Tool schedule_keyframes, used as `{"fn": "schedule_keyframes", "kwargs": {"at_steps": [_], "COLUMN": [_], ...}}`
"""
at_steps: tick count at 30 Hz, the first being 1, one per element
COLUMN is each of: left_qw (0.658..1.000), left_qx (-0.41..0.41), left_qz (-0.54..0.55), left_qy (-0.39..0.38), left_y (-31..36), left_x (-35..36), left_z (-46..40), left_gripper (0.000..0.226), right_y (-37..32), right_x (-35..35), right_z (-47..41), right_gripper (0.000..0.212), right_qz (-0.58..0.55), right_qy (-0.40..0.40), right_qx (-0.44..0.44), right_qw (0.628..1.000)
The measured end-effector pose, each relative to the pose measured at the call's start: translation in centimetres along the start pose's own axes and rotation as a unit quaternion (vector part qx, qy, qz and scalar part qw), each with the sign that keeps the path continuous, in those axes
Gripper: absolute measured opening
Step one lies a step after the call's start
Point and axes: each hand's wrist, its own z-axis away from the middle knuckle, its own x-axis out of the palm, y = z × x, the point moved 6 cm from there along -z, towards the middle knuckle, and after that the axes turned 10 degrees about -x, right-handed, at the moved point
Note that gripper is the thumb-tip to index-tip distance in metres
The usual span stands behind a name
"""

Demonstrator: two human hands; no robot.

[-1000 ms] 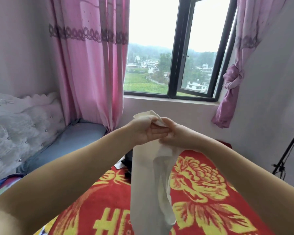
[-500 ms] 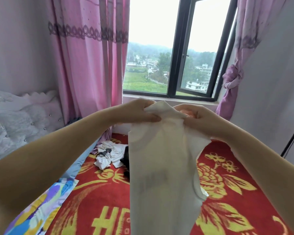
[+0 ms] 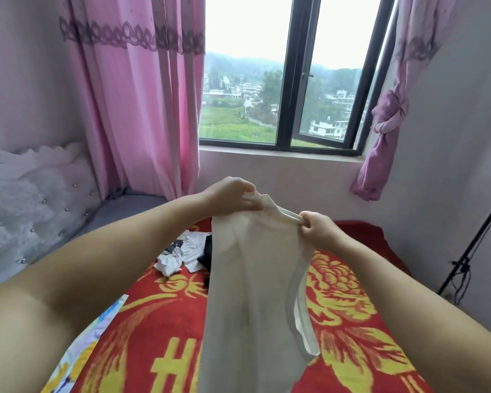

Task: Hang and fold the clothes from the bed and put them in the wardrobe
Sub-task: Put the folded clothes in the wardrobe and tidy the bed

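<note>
A thin white garment (image 3: 247, 293) hangs in the air over the bed, held by its top edge. My left hand (image 3: 230, 194) pinches the left end of that edge, and my right hand (image 3: 318, 228) grips the right end a little lower. The cloth drops straight down out of the bottom of the view. On the bed behind it lies a small crumpled heap of white and black clothes (image 3: 182, 251), partly hidden by the hanging garment.
The bed carries a red blanket with yellow flowers (image 3: 352, 321). A white tufted headboard (image 3: 26, 199) stands at the left. Pink curtains (image 3: 131, 95) flank a dark-framed window (image 3: 284, 109). A black tripod stand (image 3: 471, 251) leans at the right wall.
My hands have dropped lower and spread apart, stretching the garment's top edge between them. The view has tilted, and the heap of clothes shows more fully.
</note>
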Motion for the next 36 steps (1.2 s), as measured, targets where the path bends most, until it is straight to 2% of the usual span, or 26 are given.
{"fn": "schedule_keyframes", "kwargs": {"at_steps": [3,6,9,12,15,17,19,21,22,24,26,28,30,34,36], "left_qw": [0.992,0.972,0.953,0.93,0.941,0.951,0.964,0.959,0.947,0.907,0.831,0.765,0.752,0.825,0.85], "left_qx": [-0.008,0.022,0.101,0.204,0.238,0.237,0.226,0.213,0.2,0.165,0.105,0.035,-0.024,-0.097,-0.148], "left_qz": [-0.114,-0.182,-0.155,-0.131,-0.11,-0.133,-0.14,-0.157,-0.172,-0.205,-0.216,-0.194,-0.157,-0.091,-0.059], "left_qy": [0.058,0.149,0.241,0.275,0.213,0.149,0.032,-0.106,-0.182,-0.33,-0.502,-0.613,-0.64,-0.549,-0.503], "left_y": [-1.5,-0.8,0.3,1.3,-0.7,-3.7,-7.8,-12.5,-14.4,-17.9,-20.4,-21.0,-20.0,-18.3,-17.7], "left_x": [-0.9,-4.0,-7.1,-7.2,-2.3,3.8,11.6,20.8,25.1,33.1,39.8,44.4,47.2,50.6,52.3], "left_z": [-2.4,-2.9,-1.3,2.1,6.5,10.5,15.3,21.5,24.7,31.4,37.9,42.6,43.8,38.7,34.8], "left_gripper": [0.035,0.04,0.041,0.042,0.034,0.023,0.02,0.013,0.01,0.011,0.021,0.027,0.029,0.028,0.025], "right_y": [-0.1,-2.1,-4.8,-5.5,-4.3,-2.2,0.1,2.7,3.8,5.8,6.8,7.5,9.1,16.0,20.2], "right_x": [0.3,-2.1,-5.2,-6.0,-1.4,4.6,12.7,22.3,26.8,35.2,41.3,44.7,45.8,45.5,44.6], "right_z": [-3.3,-5.6,-5.7,-4.8,-1.4,2.5,7.7,14.3,17.6,24.7,31.5,35.7,36.5,32.5,29.5], "right_gripper": [0.02,0.017,0.019,0.024,0.027,0.028,0.023,0.018,0.015,0.027,0.04,0.042,0.043,0.042,0.042], "right_qz": [0.01,0.017,0.011,-0.044,-0.092,-0.094,-0.091,-0.091,-0.089,-0.094,-0.112,-0.121,-0.136,-0.143,-0.133], "right_qy": [0.056,0.135,0.187,0.147,0.017,-0.077,-0.188,-0.297,-0.339,-0.439,-0.551,-0.628,-0.634,-0.561,-0.508], "right_qx": [-0.022,-0.072,-0.121,-0.152,-0.163,-0.145,-0.134,-0.102,-0.086,-0.031,0.021,0.028,0.057,0.142,0.189], "right_qw": [0.998,0.988,0.975,0.976,0.982,0.982,0.969,0.945,0.933,0.893,0.827,0.768,0.759,0.803,0.83]}}
